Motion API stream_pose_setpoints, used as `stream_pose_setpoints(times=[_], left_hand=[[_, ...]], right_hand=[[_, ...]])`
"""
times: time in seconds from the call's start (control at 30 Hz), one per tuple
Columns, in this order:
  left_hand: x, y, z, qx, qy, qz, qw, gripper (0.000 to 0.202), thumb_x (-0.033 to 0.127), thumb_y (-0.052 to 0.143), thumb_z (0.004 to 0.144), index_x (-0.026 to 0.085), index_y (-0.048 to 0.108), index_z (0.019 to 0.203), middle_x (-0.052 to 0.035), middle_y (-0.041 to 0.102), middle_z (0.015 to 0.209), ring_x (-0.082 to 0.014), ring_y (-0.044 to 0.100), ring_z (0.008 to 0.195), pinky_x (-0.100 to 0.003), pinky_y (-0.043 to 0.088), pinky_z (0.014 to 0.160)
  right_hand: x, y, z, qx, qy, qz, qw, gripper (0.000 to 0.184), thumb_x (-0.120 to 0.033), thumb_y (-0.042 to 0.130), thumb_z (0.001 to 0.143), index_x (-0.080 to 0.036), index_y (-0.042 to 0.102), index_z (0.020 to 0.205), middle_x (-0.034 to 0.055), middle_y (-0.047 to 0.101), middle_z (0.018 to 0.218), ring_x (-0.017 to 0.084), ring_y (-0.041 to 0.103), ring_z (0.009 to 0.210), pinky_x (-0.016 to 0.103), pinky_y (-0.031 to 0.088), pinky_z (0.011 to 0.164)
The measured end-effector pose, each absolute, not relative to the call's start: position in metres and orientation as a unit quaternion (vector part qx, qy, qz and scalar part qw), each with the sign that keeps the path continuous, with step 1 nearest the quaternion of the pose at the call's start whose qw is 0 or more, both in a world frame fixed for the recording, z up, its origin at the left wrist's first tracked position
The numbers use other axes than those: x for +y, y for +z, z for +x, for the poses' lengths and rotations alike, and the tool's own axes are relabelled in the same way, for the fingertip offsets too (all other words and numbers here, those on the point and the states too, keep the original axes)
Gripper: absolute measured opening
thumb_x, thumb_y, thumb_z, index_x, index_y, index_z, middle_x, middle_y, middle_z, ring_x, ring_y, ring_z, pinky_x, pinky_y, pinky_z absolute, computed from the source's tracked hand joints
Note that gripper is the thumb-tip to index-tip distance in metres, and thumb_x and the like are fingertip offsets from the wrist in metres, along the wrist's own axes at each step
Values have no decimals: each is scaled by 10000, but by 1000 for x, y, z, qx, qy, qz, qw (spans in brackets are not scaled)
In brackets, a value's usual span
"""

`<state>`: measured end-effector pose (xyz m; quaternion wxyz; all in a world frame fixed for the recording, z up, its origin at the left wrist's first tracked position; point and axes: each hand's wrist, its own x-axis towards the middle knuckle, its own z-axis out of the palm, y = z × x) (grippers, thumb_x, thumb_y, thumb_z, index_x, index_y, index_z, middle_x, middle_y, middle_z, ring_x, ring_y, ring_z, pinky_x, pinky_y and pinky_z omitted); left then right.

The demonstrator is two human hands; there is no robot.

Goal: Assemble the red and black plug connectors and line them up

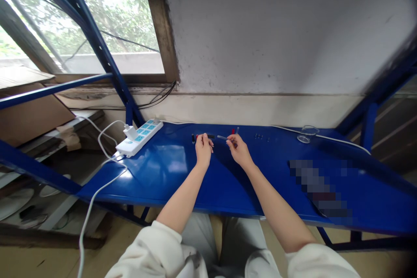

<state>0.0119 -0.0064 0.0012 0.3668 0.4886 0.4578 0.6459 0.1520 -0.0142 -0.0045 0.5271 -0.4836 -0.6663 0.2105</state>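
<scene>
Over the far part of the blue table, my left hand (203,151) pinches a short black rod (211,136) with a bit of red by the fingers. My right hand (239,151) is closed on a thin clear tube (222,137), which points left towards the rod's end; a small gap shows between them. Just behind the right hand lie a small red piece (233,131) and another clear piece (237,130). A small dark piece (193,139) is left of my left hand. Several tiny pieces (258,136) lie to the right, too small to name.
A white power strip (140,137) with a plugged-in adapter and white cable sits on the table's (156,182) left. At the far right is a clear round container (306,134). A pixelated dark object (321,191) lies front right. Blue frame posts (369,126) flank the table.
</scene>
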Motion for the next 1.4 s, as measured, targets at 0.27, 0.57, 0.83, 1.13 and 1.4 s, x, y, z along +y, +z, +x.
stream_pose_setpoints(times=[0.27, 0.57, 0.83, 1.13, 1.4], left_hand=[[-9, -2, 15, 429, 580, 563, 404, 360, 497, 457, 778, 147, 536, 748, 39, 483, 521, -42, 402, 351, -170, 308, 365], [-12, 0, 15, 427, 566, 618, 339, 345, 445, 471, 789, 148, 639, 847, -20, 595, 654, -80, 489, 480, -209, 388, 474], [-19, 4, 15, 404, 545, 701, 218, 322, 376, 432, 837, 174, 670, 915, -33, 561, 679, -115, 514, 634, -244, 426, 618], [-19, 0, 14, 452, 503, 723, 136, 287, 317, 373, 868, 180, 614, 942, -43, 607, 851, -92, 514, 596, -233, 436, 621], [-20, -8, 15, 479, 409, 773, 82, 246, 250, 374, 853, 198, 600, 936, -31, 621, 906, -134, 574, 812, -244, 448, 723]], right_hand=[[-13, -5, 146, -623, 311, -445, 563, 263, -427, 525, 745, -186, 529, 849, 27, 563, 763, 139, 533, 687, 260, 424, 602], [-13, -8, 146, -642, 371, -435, 512, 281, -432, 586, 691, -173, 569, 798, 14, 578, 729, 123, 529, 641, 263, 423, 622], [-14, -8, 144, -663, 384, -404, 500, 270, -432, 581, 686, -175, 498, 666, -19, 507, 618, 102, 469, 561, 241, 399, 555], [-2, -12, 171, -654, 174, -582, 450, 172, -352, 540, 698, -182, 565, 702, 7, 572, 617, 133, 515, 581, 242, 380, 563], [31, -14, 195, -622, 122, -693, 342, 136, -326, 565, 683, -192, 586, 669, 19, 616, 654, 145, 551, 629, 222, 344, 523]])
